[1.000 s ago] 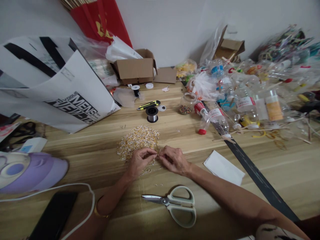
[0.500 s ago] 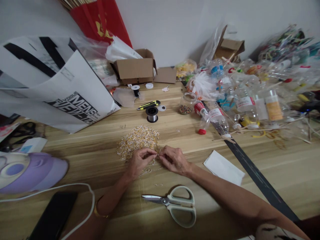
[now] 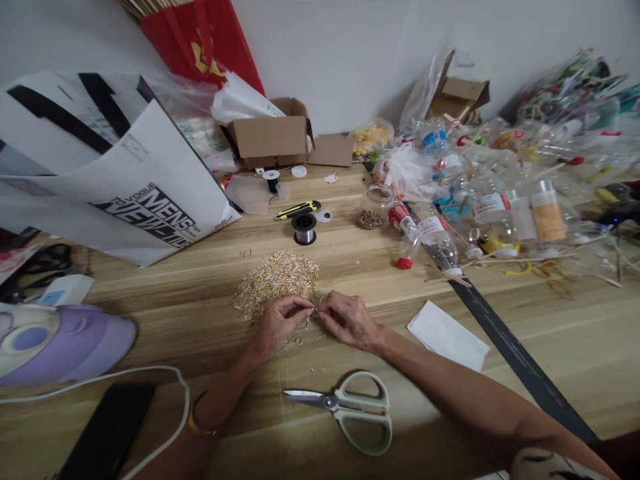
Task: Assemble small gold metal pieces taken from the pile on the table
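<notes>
Gold- and silver-coloured metal bits lie in a heap on my wood-grained bench, just beyond my left grip. Its thumb and finger pinch a tiny piece, too small to make out, which my right grip also pinches from the right, at the heap's near right edge. Pale-handled scissors lie nearer me, blades pointing left, and a wire spool stands beyond the heap.

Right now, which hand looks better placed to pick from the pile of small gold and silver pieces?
Probably the left hand: it lies at the near edge of the pile, while the right hand sits farther right. Both are pinched closed.
</notes>
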{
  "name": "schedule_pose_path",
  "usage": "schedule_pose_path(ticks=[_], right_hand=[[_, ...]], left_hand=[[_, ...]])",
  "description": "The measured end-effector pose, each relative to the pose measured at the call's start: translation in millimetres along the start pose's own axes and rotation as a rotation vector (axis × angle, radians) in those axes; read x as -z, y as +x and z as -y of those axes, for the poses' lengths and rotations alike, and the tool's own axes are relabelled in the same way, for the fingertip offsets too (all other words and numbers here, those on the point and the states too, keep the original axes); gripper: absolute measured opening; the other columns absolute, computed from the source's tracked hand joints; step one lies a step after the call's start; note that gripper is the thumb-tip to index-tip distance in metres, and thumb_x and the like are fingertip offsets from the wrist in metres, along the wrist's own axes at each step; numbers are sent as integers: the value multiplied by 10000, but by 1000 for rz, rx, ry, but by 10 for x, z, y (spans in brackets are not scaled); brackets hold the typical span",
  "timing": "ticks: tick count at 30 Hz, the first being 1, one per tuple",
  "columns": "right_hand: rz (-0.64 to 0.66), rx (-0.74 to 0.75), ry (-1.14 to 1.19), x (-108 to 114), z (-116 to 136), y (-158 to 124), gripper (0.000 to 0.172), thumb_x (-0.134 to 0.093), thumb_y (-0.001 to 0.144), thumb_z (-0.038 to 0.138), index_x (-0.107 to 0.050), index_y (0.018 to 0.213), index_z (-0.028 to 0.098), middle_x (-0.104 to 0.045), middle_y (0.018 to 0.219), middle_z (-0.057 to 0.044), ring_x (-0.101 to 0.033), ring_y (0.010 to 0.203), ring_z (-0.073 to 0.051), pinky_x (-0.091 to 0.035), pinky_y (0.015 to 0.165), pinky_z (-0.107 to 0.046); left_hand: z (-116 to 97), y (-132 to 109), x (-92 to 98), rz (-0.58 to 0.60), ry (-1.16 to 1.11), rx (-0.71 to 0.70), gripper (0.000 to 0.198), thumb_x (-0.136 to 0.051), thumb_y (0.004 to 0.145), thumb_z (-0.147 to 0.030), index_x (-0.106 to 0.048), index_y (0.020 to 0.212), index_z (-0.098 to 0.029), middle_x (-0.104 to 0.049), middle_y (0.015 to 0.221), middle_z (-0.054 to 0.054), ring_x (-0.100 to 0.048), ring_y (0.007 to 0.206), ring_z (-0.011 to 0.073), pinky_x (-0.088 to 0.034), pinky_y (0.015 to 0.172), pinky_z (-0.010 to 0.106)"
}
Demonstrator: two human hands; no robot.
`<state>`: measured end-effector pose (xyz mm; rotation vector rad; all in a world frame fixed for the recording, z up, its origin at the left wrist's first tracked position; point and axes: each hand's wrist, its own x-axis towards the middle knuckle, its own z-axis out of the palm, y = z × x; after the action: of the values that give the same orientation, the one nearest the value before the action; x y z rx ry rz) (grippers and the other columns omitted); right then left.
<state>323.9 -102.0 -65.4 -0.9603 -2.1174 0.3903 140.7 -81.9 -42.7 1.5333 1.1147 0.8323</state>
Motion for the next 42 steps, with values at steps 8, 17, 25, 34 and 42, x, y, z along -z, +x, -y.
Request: schedule_pose_path(ticks=[8, 17, 25, 34, 42], right_hand=[[-2, -1, 3, -5, 0, 0, 56, -467, 872, 205, -508, 840, 183, -555, 717, -24, -507, 610, -122, -373, 551, -224], [2, 2, 10, 7, 12, 12, 60, -463, 872, 199, -515, 848, 182, -564, 723, -27, -512, 607, -120, -381, 549, -221], [2, -2, 16, -2, 1, 3, 69, -457, 876, 196, -514, 839, 183, -565, 728, -30, -517, 626, -123, -389, 565, -227], [2, -11, 23, 1, 4, -3, 53, -467, 870, 189, -511, 842, 182, -566, 738, -28, -523, 632, -122, -392, 568, -226], [-32, 10, -5, 5, 12, 8, 78, -460, 879, 191, -524, 839, 173, -554, 712, -27, -501, 605, -119, -383, 549, -222]], left_hand=[[21, 1, 1, 5, 18, 21, 87, -643, 689, -208, -669, 737, -139, -687, 697, 35, -628, 675, 148, -489, 628, 225], [3, -8, -7, 16, 4, 4, 87, -639, 691, -204, -670, 741, -140, -687, 693, 37, -630, 672, 149, -492, 630, 230], [-2, -4, -10, 20, -2, 14, 90, -643, 683, -197, -673, 744, -138, -695, 705, 43, -636, 679, 155, -501, 646, 241], [-39, -10, -15, 27, -17, 42, 75, -648, 677, -189, -670, 727, -138, -694, 693, 41, -633, 669, 154, -498, 640, 239], [-24, -6, -17, 22, -52, 47, 95, -657, 667, -188, -668, 742, -130, -693, 700, 41, -631, 678, 150, -499, 641, 235]])
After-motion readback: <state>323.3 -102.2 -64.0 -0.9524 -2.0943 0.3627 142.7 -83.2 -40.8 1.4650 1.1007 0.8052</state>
